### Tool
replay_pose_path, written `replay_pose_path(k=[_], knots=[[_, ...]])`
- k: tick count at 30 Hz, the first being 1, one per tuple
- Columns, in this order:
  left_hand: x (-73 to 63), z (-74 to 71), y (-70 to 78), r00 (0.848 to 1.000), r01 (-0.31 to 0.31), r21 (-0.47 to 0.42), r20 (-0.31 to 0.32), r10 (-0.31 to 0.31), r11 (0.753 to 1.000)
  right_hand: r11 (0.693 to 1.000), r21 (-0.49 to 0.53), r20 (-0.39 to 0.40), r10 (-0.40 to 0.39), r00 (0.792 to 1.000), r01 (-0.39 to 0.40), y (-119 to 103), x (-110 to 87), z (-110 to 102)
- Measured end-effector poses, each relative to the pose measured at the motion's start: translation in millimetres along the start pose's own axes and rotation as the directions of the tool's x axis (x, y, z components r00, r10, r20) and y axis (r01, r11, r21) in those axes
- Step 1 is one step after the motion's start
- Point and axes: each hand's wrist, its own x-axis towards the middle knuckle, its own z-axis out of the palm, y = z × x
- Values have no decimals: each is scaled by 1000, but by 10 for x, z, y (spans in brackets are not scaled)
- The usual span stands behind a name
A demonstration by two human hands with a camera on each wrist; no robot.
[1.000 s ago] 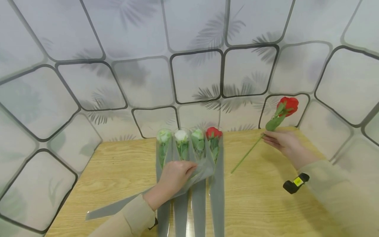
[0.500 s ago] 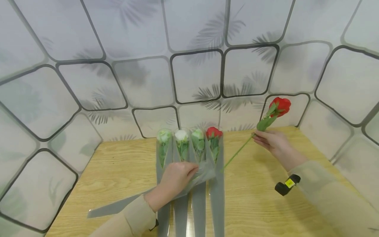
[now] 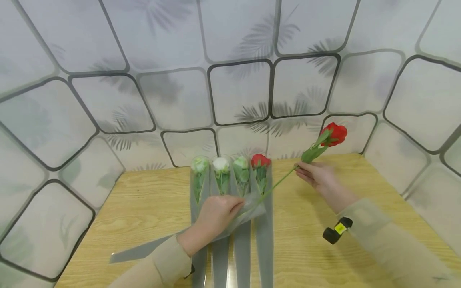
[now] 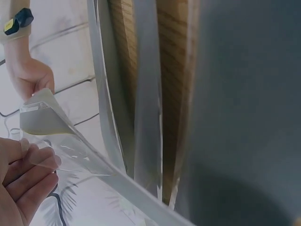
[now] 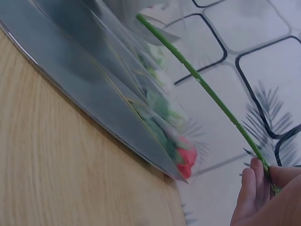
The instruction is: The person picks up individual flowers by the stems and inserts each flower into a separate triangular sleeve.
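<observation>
My left hand (image 3: 217, 214) pinches the rim of a flower sleeve (image 4: 49, 125), part clear plastic and part grey, whose narrow tail slants down to the left. To the right, my right hand (image 3: 324, 178) holds a red artificial rose (image 3: 333, 135) by its green stem (image 5: 211, 94), just below the leaves. The bloom points up and right. In the head view the stem's lower end overlaps the sleeve's mouth; whether it is inside, I cannot tell. Beneath the left hand lie several sleeved roses side by side: a red one (image 3: 260, 161), a white one (image 3: 220, 165) and greenish ones (image 3: 199, 166).
A light wooden table (image 3: 144, 200) carries everything, with bare wood to the left and right of the sleeved row. Patterned wall covering (image 3: 237, 96) encloses the back and sides. Black straps with small devices (image 3: 337, 231) sit at the wrists.
My right hand has moved left and slightly down with the red rose, bringing its stem end over to the sleeve. The left hand stays nearly in place, with the sleeve's mouth shifting slightly right.
</observation>
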Motion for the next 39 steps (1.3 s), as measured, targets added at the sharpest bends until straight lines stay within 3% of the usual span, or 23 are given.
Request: replay_pose_path(k=[7,20,33,39], knots=[[31,-2,-13,999,0,20,-42,1,1000,1000,14,10,-24,1000,24,151,-65,133],[65,7,-19,998,30,18,-52,-29,999,997,-8,32,-78,996,78,352,-157,240],[94,-4,-8,998,48,5,-45,-48,999,974,-211,59,-76,995,87,508,-312,404],[104,-7,-14,997,41,9,-58,-41,999,966,-248,84,-55,995,74,550,-377,496]])
